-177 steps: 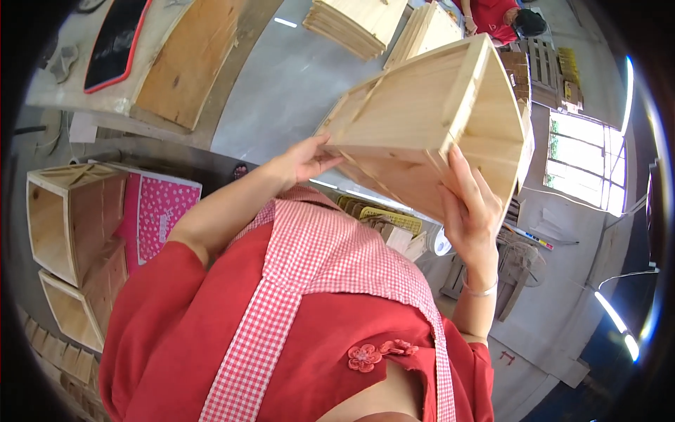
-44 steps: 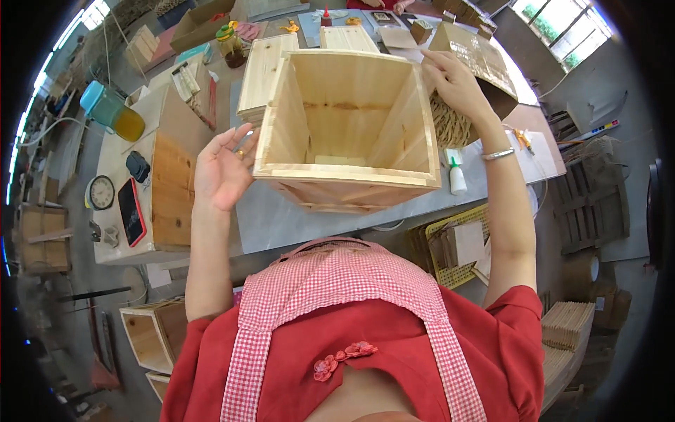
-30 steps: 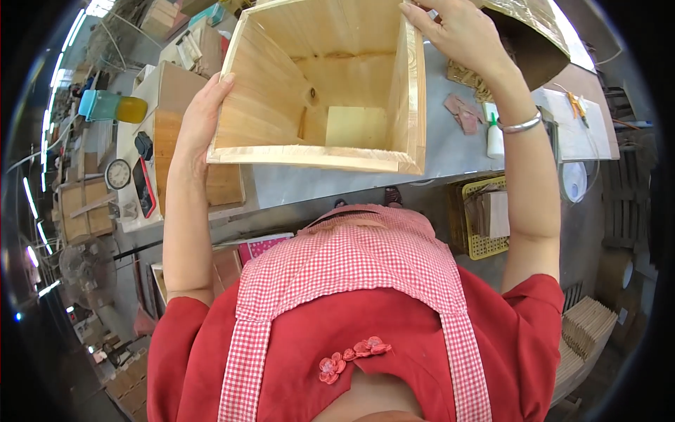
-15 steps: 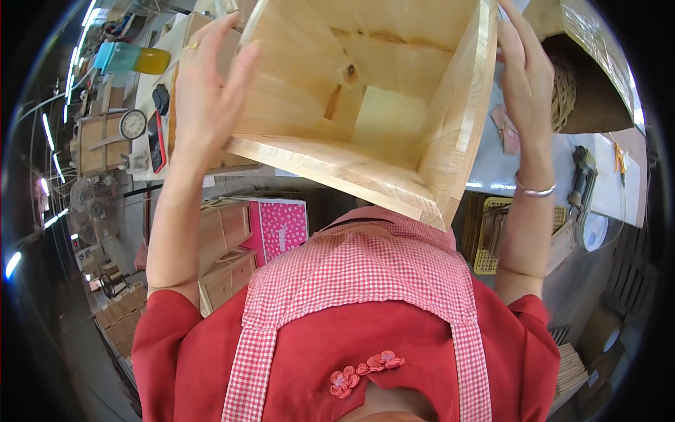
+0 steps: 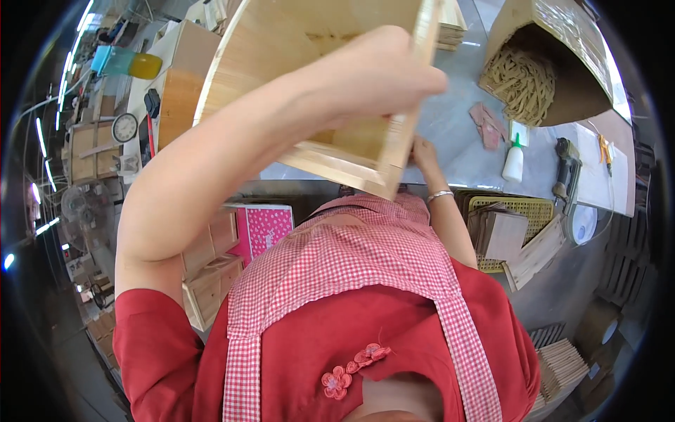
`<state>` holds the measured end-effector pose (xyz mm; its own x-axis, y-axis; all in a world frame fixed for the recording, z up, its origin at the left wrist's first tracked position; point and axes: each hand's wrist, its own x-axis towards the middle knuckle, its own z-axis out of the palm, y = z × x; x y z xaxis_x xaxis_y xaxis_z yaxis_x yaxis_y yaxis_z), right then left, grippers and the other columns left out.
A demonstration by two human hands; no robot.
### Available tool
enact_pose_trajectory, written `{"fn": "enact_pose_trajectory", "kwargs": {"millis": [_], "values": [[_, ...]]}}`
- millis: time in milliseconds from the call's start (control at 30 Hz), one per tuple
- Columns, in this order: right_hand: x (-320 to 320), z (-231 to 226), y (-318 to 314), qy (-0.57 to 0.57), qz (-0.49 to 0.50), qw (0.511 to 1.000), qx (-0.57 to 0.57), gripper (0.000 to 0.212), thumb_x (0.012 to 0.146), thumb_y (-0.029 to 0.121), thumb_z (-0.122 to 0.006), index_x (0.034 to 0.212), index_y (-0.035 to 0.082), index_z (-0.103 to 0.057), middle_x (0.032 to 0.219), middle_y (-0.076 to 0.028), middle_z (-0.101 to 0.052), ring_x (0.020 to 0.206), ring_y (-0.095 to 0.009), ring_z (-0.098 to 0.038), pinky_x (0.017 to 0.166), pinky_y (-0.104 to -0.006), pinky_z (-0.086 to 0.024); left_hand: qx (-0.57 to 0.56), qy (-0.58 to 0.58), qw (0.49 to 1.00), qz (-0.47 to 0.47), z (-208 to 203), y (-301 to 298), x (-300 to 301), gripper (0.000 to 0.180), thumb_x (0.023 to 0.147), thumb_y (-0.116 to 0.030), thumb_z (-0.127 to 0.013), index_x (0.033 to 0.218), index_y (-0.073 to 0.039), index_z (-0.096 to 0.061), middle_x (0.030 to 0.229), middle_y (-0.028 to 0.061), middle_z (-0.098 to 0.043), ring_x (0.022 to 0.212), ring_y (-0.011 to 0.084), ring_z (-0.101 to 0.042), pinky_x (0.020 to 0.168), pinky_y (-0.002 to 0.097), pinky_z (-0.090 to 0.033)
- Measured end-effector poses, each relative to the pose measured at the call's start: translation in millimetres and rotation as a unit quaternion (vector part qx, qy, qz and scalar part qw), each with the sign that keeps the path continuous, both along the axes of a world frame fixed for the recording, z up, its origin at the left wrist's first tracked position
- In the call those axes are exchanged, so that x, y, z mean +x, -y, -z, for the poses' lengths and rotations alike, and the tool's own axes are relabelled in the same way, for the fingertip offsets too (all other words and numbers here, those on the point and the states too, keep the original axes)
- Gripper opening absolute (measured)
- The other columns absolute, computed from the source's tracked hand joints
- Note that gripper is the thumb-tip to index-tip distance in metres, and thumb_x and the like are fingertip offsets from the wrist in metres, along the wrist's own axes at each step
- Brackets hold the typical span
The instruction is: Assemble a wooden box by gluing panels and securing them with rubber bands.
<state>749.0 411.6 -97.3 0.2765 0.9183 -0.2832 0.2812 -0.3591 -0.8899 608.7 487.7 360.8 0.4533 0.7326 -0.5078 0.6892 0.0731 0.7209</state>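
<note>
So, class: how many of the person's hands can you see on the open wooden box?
2. The left hand reaches across the wooden box over its front rim; the right hand is at its lower right corner, partly hidden behind it.

- Bright, even daylight washes the grey table (image 5: pixel 457 133); soft shadow beneath the raised wooden box (image 5: pixel 323 84).
- Left hand (image 5: pixel 380 70), close to the lens, is motion-blurred.
- Fisheye bends edges; corners black.

The wooden box (image 5: pixel 330 84) is pale, unvarnished pine, matt and smooth-sanded. The desk (image 5: pixel 457 119) looks grey and faintly glossy. The glue bottle (image 5: pixel 513 162) is white plastic.
</note>
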Motion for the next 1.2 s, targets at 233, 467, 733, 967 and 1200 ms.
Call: {"fn": "enact_pose_trajectory", "kwargs": {"millis": [233, 467, 733, 967, 1200], "values": [[-14.6, -72.8, -12.1, -0.098, 0.037, 0.994, 0.015, 0.057, 0.099, 0.047, -0.05, 0.08, -0.006, -0.063, 0.068, -0.021, -0.062, 0.066, -0.027, -0.06, 0.063, -0.042, -0.046, 0.056, 0.184, 0.973, -0.125, -48.5, 3.7, -104.0, 0.046, 0.092, -0.011, -0.064, 0.134, 0.005, -0.052, 0.12, 0.0111, -0.066, 0.105, 0.0133, -0.065, 0.092, 0.0259, -0.052], [24.3, -197.4, -51.5, 0.017, 0.116, 0.978, 0.173, 0.048, 0.094, 0.041, -0.064, 0.084, -0.005, -0.061, 0.077, -0.023, -0.064, 0.069, -0.027, -0.058, 0.067, -0.0417, -0.047, 0.063, 0.333, 0.907, -0.25, -11.9, 39.5, -235.4, 0.052, 0.092, -0.007, -0.063, 0.139, 0.006, -0.046, 0.129, 0.0171, -0.061, 0.114, 0.0203, -0.063, 0.099, 0.0315, -0.052], [-10.3, -409.4, -63.8, 0.235, -0.013, 0.92, 0.314, 0.041, 0.085, 0.034, -0.073, 0.091, -0.004, -0.06, 0.089, -0.021, -0.065, 0.085, -0.037, -0.065, 0.075, -0.0435, -0.05, -0.062, 0.514, 0.747, -0.417, 202.2, 115.1, -299.5, 0.046, 0.096, -0.009, -0.059, 0.14, -0.001, -0.047, 0.139, 0.0106, -0.057, 0.128, 0.0271, -0.054, 0.11, 0.0459, -0.042], [-83.3, -465.2, -33.8, 0.406, -0.25, 0.725, 0.497, 0.033, 0.079, 0.027, -0.075, 0.091, 0.003, -0.056, 0.09, -0.015, -0.055, 0.079, -0.033, -0.058, 0.069, -0.0424, -0.047, -0.248, 0.426, 0.741, -0.457, 306.5, 130.9, -268.3, 0.042, 0.097, -0.014, -0.061, 0.135, 0.001, -0.051, 0.131, 0.0162, -0.06, 0.121, 0.0291, -0.059, 0.102, 0.0422, -0.046], [-105.0, -444.7, 1.2, 0.417, -0.429, 0.678, 0.428, 0.033, 0.075, 0.025, -0.076, 0.089, 0.005, -0.055, 0.088, -0.011, -0.052, 0.082, -0.027, -0.056, 0.069, -0.0386, -0.046, -0.204, 0.322, 0.772, -0.509, 297.3, 135.2, -304.5, 0.037, 0.098, -0.023, -0.059, 0.127, -0.001, -0.056, 0.122, 0.0152, -0.064, 0.112, 0.0275, -0.063, 0.095, 0.0394, -0.05]]}}
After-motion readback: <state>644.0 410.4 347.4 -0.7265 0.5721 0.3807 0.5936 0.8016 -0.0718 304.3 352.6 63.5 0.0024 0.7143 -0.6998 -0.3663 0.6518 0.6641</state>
